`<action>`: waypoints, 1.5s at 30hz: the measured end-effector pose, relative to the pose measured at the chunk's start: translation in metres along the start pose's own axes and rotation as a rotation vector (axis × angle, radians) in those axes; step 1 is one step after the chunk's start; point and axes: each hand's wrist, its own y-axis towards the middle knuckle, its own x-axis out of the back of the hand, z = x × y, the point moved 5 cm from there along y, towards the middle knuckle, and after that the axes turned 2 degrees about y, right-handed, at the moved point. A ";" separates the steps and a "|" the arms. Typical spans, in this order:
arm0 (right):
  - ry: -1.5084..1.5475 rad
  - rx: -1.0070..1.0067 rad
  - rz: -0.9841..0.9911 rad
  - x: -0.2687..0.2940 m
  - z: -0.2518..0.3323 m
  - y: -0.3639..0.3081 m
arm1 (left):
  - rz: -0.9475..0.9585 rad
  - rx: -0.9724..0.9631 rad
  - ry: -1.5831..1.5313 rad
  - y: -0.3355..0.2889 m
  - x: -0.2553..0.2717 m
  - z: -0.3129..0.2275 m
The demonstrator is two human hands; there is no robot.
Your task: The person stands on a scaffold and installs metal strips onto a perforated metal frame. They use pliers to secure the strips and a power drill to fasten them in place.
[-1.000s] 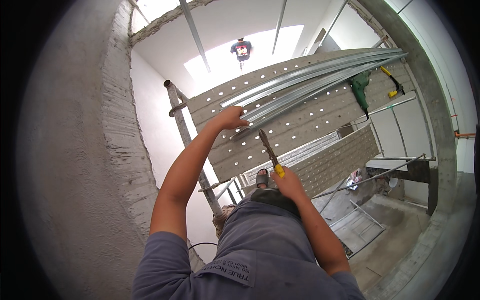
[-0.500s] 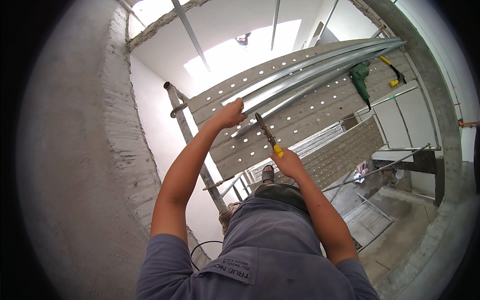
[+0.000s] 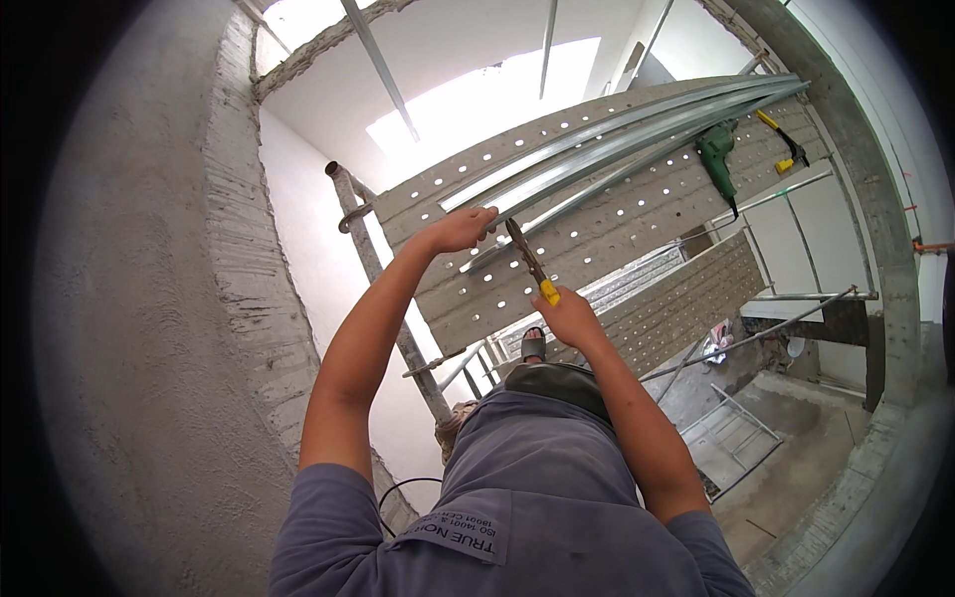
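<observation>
My left hand [image 3: 466, 229] is closed round the near end of a long, shiny metal channel [image 3: 612, 162], which stretches away to the upper right over a perforated scaffold plank [image 3: 453, 298]. In my right hand [image 3: 570, 318] is a pair of tin snips [image 3: 527, 255] with yellow handles. Their jaws point up toward the channel, close beside my left fingertips. Whether the blades touch the metal, I cannot tell. Another thin metal strip [image 3: 587, 192] lies on the plank, just below the held channel.
Farther right on the plank lie a green power drill [image 3: 715, 159] and a hammer [image 3: 791, 147] with yellow on it. A scaffold post [image 3: 373, 264] rises at the plank's left end, near a rough concrete wall [image 3: 149, 298]. A lower plank [image 3: 686, 308] and a floor [image 3: 811, 438] show far below.
My left hand has shifted slightly right, its fingers now closer to the snips. The snips have moved a little up and to the left, toward the channel.
</observation>
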 end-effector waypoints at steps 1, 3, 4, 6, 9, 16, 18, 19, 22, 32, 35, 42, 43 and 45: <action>-0.001 -0.001 0.001 0.000 -0.001 0.002 | 0.002 -0.005 0.007 0.001 0.000 0.001; 0.000 -0.008 -0.005 0.003 0.002 -0.002 | 0.023 0.005 0.009 0.000 0.000 0.000; 0.001 -0.011 -0.008 0.004 0.004 -0.003 | 0.034 0.011 0.010 -0.001 0.000 -0.001; -0.009 -0.017 -0.022 0.003 -0.002 -0.004 | 0.037 0.005 0.020 -0.001 0.000 -0.003; -0.002 -0.005 -0.027 0.004 -0.008 -0.008 | 0.038 0.003 0.022 -0.001 0.001 -0.006; -0.038 0.027 -0.013 0.011 0.005 -0.003 | 0.039 0.017 -0.002 0.000 -0.001 -0.002; -0.011 0.023 -0.022 0.009 0.002 0.002 | 0.019 -0.014 0.008 0.001 -0.002 -0.003; 0.001 0.022 -0.026 0.008 0.001 0.005 | 0.008 -0.029 0.013 0.001 -0.002 -0.003; 0.032 -0.010 0.062 0.003 -0.005 0.012 | 0.026 -0.005 0.020 0.002 -0.002 -0.002; -0.008 0.013 -0.045 -0.009 -0.023 0.023 | -0.041 0.061 -0.008 -0.002 -0.006 -0.014; -0.007 -0.001 -0.031 -0.008 -0.023 0.023 | -0.110 0.047 0.021 -0.005 -0.008 -0.016; 0.040 -0.006 -0.022 -0.009 -0.022 0.024 | -0.229 -0.024 0.104 -0.003 -0.007 -0.011; 0.030 -0.003 -0.035 -0.008 -0.019 0.020 | -0.245 -0.039 0.145 -0.002 -0.006 -0.009; 0.042 0.016 -0.036 -0.008 -0.025 0.016 | -0.238 -0.008 0.164 -0.003 -0.007 -0.016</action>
